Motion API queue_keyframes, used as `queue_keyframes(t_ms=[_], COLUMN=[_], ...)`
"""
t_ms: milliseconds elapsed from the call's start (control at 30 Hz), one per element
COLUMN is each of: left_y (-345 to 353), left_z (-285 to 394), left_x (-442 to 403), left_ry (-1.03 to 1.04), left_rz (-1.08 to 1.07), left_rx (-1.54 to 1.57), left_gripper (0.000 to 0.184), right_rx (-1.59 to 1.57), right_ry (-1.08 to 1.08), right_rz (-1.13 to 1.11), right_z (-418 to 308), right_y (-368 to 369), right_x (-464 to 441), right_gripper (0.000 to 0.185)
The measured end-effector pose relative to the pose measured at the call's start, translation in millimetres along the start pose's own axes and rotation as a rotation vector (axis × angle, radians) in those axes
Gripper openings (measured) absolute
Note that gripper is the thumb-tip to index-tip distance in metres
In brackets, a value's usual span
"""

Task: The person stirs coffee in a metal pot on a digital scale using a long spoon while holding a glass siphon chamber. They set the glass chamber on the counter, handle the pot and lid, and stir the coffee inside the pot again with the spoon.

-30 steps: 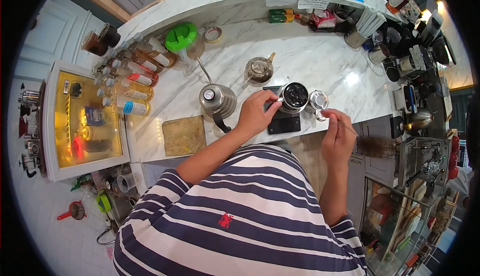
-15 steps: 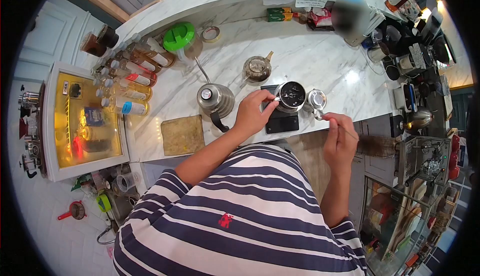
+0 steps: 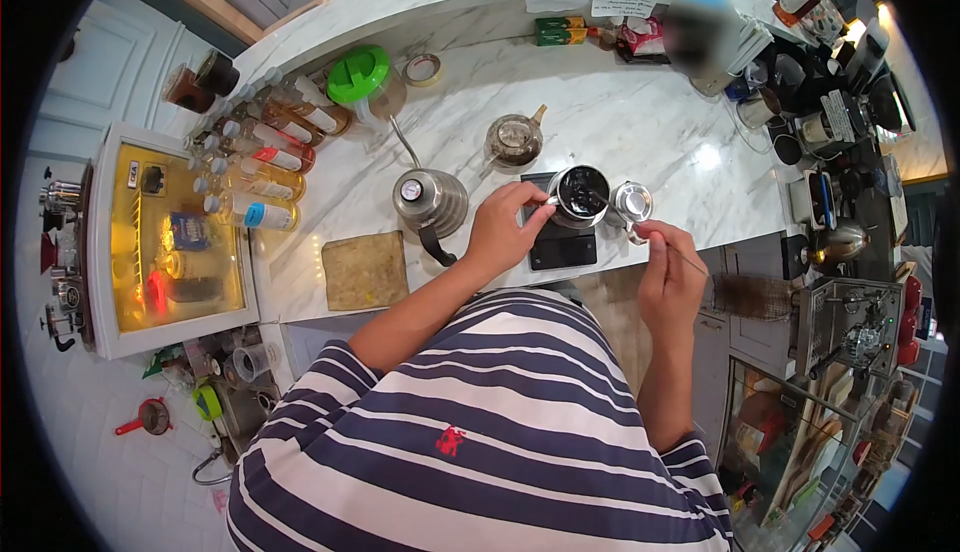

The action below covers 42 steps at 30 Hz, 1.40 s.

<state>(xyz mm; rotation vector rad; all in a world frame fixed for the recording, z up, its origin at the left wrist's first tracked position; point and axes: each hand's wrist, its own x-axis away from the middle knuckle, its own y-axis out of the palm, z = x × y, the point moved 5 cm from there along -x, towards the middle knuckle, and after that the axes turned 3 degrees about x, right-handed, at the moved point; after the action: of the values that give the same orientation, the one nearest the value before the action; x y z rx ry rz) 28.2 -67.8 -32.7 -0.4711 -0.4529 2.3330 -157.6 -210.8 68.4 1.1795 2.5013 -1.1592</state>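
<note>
My left hand (image 3: 508,222) pinches the small side handle of a metal cup (image 3: 568,218) that holds a dark, glossy content. The cup rests on a black scale (image 3: 563,254). Between the fingers of my right hand (image 3: 668,270) is a thin metal spoon (image 3: 690,263); its far end points toward the cup, and its tip is hard to make out. Just right of the cup stands a small shiny metal vessel (image 3: 632,199), close to my right fingertips. A gooseneck kettle (image 3: 432,200) stands left of my left hand, and a glass teapot (image 3: 515,142) sits behind it.
A folded brown cloth (image 3: 365,272) lies near the counter's front edge. Several bottles (image 3: 265,185) and a green-lidded jug (image 3: 358,74) line the left side. A tape roll (image 3: 422,70) lies behind. To the right are an espresso machine (image 3: 850,327) and crowded equipment.
My right hand has shifted slightly up and left, and the spoon reaches closer to the cup. My left hand stays on the cup's handle.
</note>
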Motion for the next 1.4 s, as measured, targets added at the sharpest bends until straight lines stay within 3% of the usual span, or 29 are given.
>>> queue_keyframes(t_ms=[433, 867, 1400], left_y=[0, 1, 1], left_z=[-2, -4, 3], left_x=[-1, -1, -1], left_ry=[-0.04, -0.059, -0.02], left_rz=[-0.037, -0.042, -0.021], left_rx=[-0.01, 0.038, -0.011], left_gripper=[0.018, 0.02, 0.018], right_rx=[-0.023, -0.048, -0.067], right_ry=[-0.06, -0.425, -0.442], right_rz=[-0.076, -0.193, -0.244], right_z=[8, -10, -6], right_y=[-14, 0, -4], right_x=[-22, -57, -69], right_gripper=[0.006, 0.005, 0.007])
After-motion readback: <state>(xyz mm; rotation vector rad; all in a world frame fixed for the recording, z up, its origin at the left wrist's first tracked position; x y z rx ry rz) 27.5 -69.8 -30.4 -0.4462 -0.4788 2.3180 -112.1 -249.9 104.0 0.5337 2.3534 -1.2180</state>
